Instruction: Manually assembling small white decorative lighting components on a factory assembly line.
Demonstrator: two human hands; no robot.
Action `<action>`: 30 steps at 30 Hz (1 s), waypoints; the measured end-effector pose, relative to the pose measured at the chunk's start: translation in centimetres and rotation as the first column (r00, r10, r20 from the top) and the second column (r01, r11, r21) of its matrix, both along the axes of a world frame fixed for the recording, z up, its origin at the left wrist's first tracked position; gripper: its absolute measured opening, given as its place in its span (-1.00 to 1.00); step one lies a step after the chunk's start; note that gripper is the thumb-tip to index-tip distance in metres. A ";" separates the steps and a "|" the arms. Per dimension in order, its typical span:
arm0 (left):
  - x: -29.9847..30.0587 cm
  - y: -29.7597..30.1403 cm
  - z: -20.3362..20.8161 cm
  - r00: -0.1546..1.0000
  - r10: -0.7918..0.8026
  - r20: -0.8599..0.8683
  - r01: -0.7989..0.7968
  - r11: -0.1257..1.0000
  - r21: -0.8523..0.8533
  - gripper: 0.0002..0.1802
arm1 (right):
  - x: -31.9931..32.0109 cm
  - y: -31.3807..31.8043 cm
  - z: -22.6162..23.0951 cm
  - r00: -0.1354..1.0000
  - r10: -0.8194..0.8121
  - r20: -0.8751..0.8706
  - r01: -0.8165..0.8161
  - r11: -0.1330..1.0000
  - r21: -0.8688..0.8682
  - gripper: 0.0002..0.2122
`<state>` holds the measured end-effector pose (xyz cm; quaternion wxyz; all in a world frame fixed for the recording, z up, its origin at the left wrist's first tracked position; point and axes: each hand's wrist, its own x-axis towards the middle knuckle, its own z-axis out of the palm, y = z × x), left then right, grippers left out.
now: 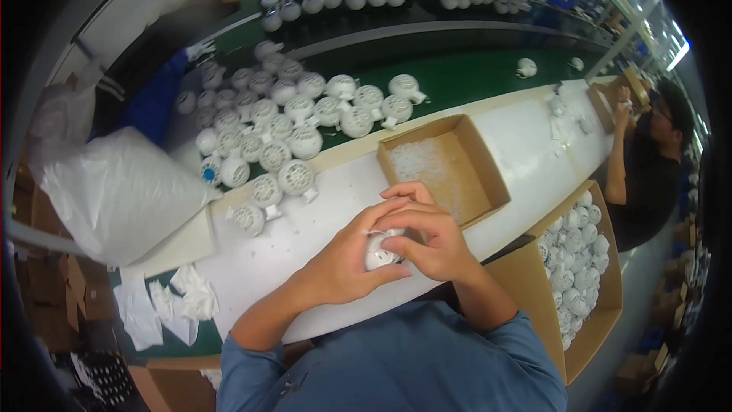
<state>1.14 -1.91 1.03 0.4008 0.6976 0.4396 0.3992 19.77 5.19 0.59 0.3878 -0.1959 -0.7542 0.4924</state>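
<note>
1. Straight to the middle: grasping a small round white housing (377,253) in both hands, one on either side.
2. Cupping it from the left with the left hand (347,255), thumb laid along its near edge.
3. Bearing on its right side with the thumb of the right hand (436,248), fingers bent over toward the far side; too crowded in there to tell exactly which fingertips touch.
4. So, for position: tucked between the palms, partly covered by fingers, just in front of the blue shirt (412,351) and over the near part of the white worktop (316,221); cannot tell if touching it.
5. Just past the knuckles now: on to a shallow cardboard box (480,160), scattered inside with small pale bits (419,164).
6. Over left, apart from the hands: across to a crowd of similar white pieces (296,177), grouped mostly on a green surface (465,80), with a bulging plastic bag (114,191) farther left.
7. Out by the right elbow: down to a deep cardboard box (526,282), heaped with more white units (576,267).
8. Far right: across to a co-worker (648,160), busy with raised hands near another carton (602,103).
</note>
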 end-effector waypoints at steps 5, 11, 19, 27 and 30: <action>-0.6 0.8 -0.5 0.832 -0.072 0.550 0.323 0.869 -0.374 -0.08 | 1.4 0.7 -0.2 0.999 -0.037 -0.036 0.042 0.985 0.165 -0.80; -1.8 2.0 -1.2 0.675 0.025 0.737 0.529 0.680 -0.507 -0.26 | 1.4 1.2 -0.2 0.980 -0.065 -0.189 0.104 0.974 0.201 -0.87; -3.7 2.4 -2.1 0.892 -0.012 0.453 0.142 0.957 -0.253 -0.80 | 3.8 6.9 -8.1 0.595 -0.442 0.672 0.320 0.897 0.306 -0.76; -5.5 2.1 -0.9 0.893 0.107 0.438 -0.121 0.993 0.006 -0.79 | 4.1 6.8 -9.3 0.558 -0.441 0.703 0.323 0.896 0.306 -0.80; -5.3 2.7 0.1 0.882 0.108 0.459 -0.163 0.983 0.082 -0.80 | 6.1 8.1 -10.0 0.634 -0.477 0.608 0.360 0.878 0.315 -0.85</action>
